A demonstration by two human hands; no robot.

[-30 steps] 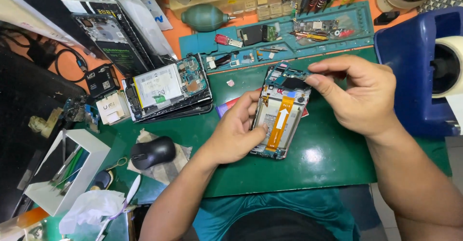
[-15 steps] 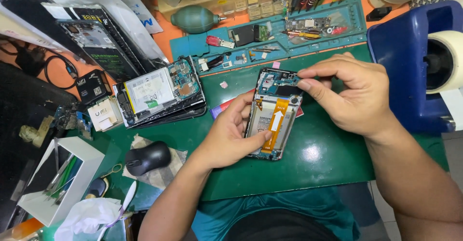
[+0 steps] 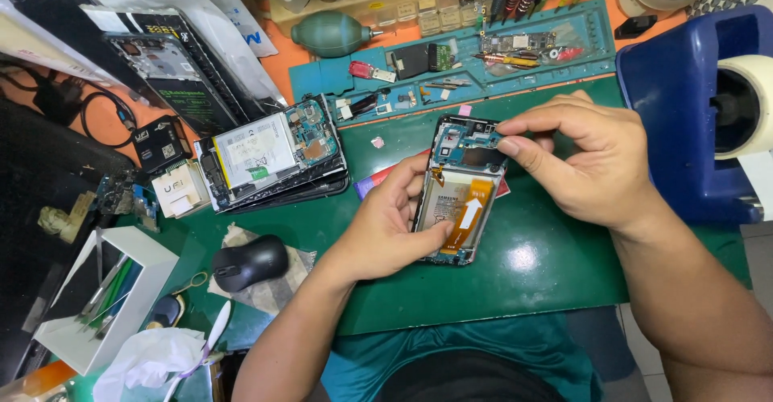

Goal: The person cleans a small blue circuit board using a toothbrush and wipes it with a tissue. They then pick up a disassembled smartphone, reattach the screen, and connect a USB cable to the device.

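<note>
The green mat [image 3: 555, 265] serves as the landmark. Nearest the person, at its front left corner, a black mouse [image 3: 250, 262] rests on a checked cloth [image 3: 274, 285]. Farther left of the mat stands a white tray [image 3: 105, 305] with tools in it, and a crumpled white tissue [image 3: 149, 362] lies in front of that.

At the middle of the mat lies the opened phone [image 3: 459, 189], back cover off, with its battery and an orange ribbon cable [image 3: 467, 213] showing. The left hand [image 3: 386, 225] cups the phone's left edge and lower end, fingers curled along the side and the thumb lying across the lower part of the battery. The right hand [image 3: 588, 160] reaches in from the mat's right side, thumb and forefinger pressed together at the phone's upper right corner; whether a small part sits between the fingertips cannot be told.

On the mat's left edge sits a second opened phone [image 3: 274, 156] with a white battery. Beyond the mat's far edge runs a teal parts tray [image 3: 483, 56] holding small boards and screws, with a green rubber blower [image 3: 330, 33] at its left end. To the mat's right stands a blue tape dispenser [image 3: 692, 104] with a roll of tape [image 3: 749, 100].
</note>
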